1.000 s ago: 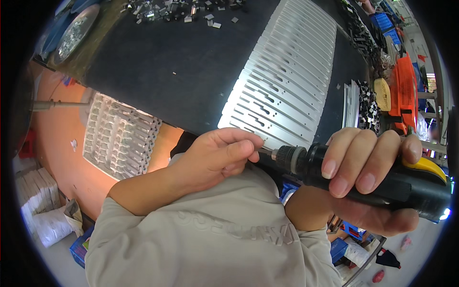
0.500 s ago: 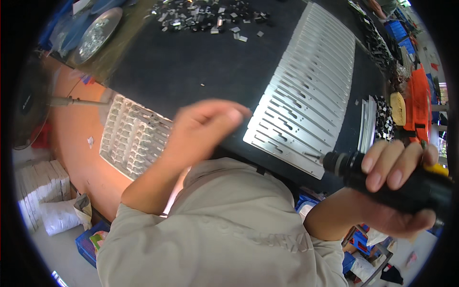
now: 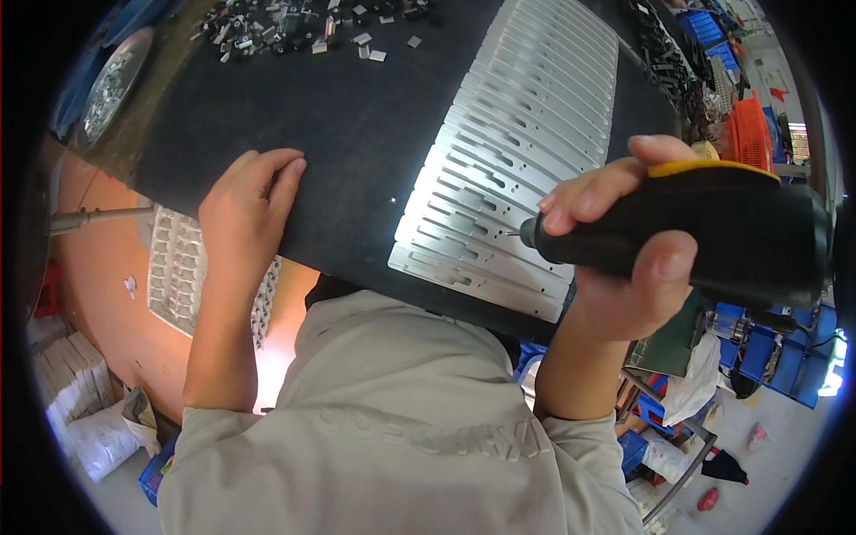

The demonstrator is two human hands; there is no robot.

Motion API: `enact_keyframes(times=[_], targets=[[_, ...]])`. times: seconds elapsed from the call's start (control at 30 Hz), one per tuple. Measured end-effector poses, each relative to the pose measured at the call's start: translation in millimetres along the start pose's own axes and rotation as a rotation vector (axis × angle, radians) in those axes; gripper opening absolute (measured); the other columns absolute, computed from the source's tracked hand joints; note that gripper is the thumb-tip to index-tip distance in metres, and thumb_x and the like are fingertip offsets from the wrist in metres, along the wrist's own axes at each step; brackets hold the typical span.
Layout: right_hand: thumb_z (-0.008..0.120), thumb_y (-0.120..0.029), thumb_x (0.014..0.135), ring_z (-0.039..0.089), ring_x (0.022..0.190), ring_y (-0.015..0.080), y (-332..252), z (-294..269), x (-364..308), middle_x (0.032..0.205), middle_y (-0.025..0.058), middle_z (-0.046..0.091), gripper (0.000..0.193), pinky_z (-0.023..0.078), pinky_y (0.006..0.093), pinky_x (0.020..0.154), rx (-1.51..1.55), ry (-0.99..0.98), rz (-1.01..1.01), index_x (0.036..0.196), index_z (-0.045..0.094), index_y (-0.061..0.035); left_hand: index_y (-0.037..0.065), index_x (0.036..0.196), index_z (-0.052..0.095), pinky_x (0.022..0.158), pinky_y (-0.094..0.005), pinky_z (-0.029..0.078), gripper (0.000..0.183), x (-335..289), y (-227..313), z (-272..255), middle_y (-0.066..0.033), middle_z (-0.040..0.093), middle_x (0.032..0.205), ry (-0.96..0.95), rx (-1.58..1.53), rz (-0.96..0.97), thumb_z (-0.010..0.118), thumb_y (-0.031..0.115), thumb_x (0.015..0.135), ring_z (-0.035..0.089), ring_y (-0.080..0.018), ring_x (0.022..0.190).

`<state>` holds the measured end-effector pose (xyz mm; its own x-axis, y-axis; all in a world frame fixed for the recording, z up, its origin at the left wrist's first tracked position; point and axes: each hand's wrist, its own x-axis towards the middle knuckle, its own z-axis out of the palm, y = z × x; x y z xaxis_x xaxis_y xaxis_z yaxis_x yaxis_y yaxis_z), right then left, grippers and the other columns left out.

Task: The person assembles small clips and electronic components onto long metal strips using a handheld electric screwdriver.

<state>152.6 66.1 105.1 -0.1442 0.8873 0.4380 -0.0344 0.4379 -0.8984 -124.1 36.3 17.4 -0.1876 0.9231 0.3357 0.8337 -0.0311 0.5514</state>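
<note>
My right hand (image 3: 629,299) is wrapped round a black electric screwdriver (image 3: 740,236) with a yellow strip. Its thin bit points left above a row of slotted silver metal strips (image 3: 499,152), laid side by side on the black table mat (image 3: 339,152). Whether the bit touches a strip I cannot tell. Over the mat's left part, my left hand (image 3: 245,201) has its fingers curled and the thumb pressed toward the index finger. Anything between those fingertips is too small to make out. A tiny bright piece (image 3: 393,201) lies on the mat beside the strips.
Small black and silver parts (image 3: 285,27) are heaped at the far side of the mat. A round metal dish (image 3: 116,85) of small pieces stands far left. An orange basket (image 3: 749,134) is at the right. Below the table's left edge sits a moulded tray (image 3: 174,267).
My left hand has drawn back left, away from the strips. The right hand has brought the screwdriver up and left over them, and the view has shifted to the right.
</note>
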Motion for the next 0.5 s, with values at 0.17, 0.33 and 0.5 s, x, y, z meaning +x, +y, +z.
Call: enact_keyframes(times=[0.17, 0.33, 0.5], targets=[[0.057, -0.044, 0.089, 0.062, 0.064, 0.0227, 12, 3, 2, 0.079, 0.0140, 0.061, 0.064, 0.054, 0.0383, 0.064, -0.007, 0.060, 0.007, 0.123, 0.043, 0.0083, 0.005, 0.095, 0.069, 0.059, -0.0283, 0.043, 0.013, 3, 2, 2, -0.0066, 0.055, 0.072, 0.006, 0.025, 0.019, 0.069, 0.015, 0.087, 0.052, -0.0163, 0.061], [0.061, -0.039, 0.086, 0.062, 0.063, 0.0237, 10, 1, 3, 0.079, 0.0149, 0.062, 0.060, 0.055, 0.0380, 0.063, 0.016, -0.004, 0.039, 0.121, 0.046, 0.0075, 0.005, 0.096, 0.069, 0.059, -0.0270, 0.044, 0.012, 4, 2, -3, -0.0062, 0.058, 0.074, -0.062, 0.021, 0.012, 0.068, 0.014, 0.087, 0.053, -0.0157, 0.061], [0.071, -0.041, 0.082, 0.062, 0.062, 0.0226, 20, 2, -2, 0.077, 0.0144, 0.062, 0.064, 0.055, 0.0366, 0.061, -0.106, 0.023, -0.003, 0.119, 0.048, 0.0065, 0.004, 0.098, 0.069, 0.059, -0.0260, 0.044, 0.013, 4, 1, -4, -0.0067, 0.060, 0.077, -0.074, -0.006, 0.015, 0.068, 0.012, 0.088, 0.053, -0.0147, 0.061]])
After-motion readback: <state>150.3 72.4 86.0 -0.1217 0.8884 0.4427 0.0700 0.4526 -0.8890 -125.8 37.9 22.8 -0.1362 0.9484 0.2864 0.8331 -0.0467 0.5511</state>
